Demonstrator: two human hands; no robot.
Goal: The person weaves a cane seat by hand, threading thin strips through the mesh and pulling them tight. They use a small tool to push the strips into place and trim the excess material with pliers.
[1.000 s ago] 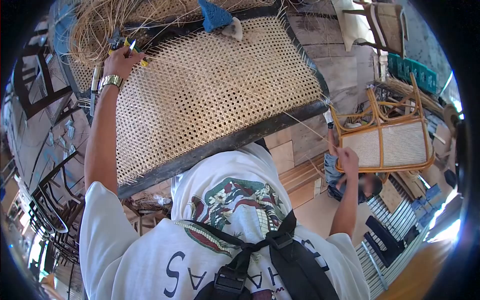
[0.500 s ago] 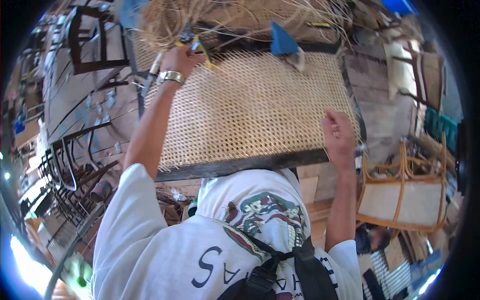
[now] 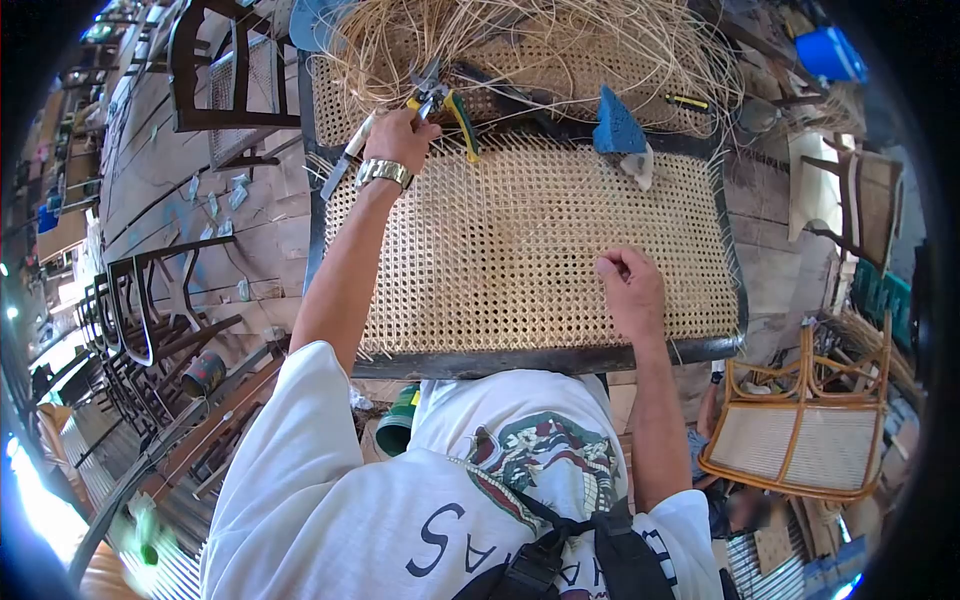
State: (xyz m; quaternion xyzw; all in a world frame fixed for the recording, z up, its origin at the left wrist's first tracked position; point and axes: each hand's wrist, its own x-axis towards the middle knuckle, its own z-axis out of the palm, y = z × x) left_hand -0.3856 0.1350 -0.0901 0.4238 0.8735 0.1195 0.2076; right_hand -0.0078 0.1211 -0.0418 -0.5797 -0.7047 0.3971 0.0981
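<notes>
A woven cane panel (image 3: 540, 240) in a dark frame lies in front of me. At its upper left, my left hand (image 3: 402, 140), wearing a metal watch, is closed on a pair of pliers (image 3: 464, 125) with yellow and dark handles; the fingers partly cover one handle. Beside that hand is a knife-like tool (image 3: 345, 160) with a pale handle. My right hand (image 3: 634, 290) is over the panel's lower right, fingers curled together; whatever they may hold is hidden. A blue wedge-shaped block (image 3: 618, 124) and a whitish piece (image 3: 637, 168) rest near the panel's top edge.
Loose cane strands (image 3: 560, 50) pile up beyond the panel, near a yellow-and-black tool (image 3: 688, 103). Dark chair frames (image 3: 150, 300) stand at left, a rattan seat (image 3: 800, 430) at right. A green container (image 3: 398, 425) is by my lap. Another person (image 3: 740, 508) is at lower right.
My view has shifted, so the panel appears lower and farther right. My right hand has moved left across the panel, away from its right edge. My left hand stays at the pliers.
</notes>
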